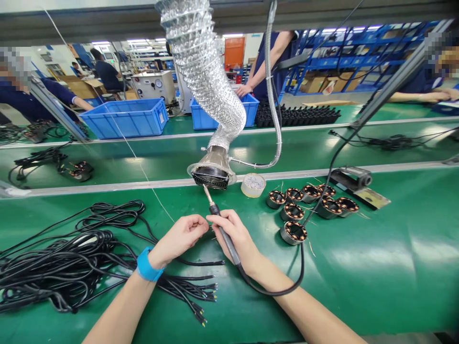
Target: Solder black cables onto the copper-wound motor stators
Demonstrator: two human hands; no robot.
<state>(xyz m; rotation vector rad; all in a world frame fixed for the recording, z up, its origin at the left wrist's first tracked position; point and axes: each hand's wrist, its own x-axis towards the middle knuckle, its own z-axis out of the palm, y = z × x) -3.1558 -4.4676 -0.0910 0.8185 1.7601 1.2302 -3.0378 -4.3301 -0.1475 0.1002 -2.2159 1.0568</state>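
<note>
Soldering iron [222, 231]: gripped in right hand [236, 236], tip up
Left hand [181, 236]: fingers pinched shut beside it
Cables [71, 263]: on table [358, 277]

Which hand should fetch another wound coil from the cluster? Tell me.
Probably neither is free: the coils lie on the right, nearest the right hand, but it grips the soldering iron. The left hand, pinching something small, would have to cross over.

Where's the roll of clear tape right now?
In the head view, the roll of clear tape sits on the green bench mat just right of centre, between the metal fume extractor hood and the cluster of copper-wound motor stators.
</note>
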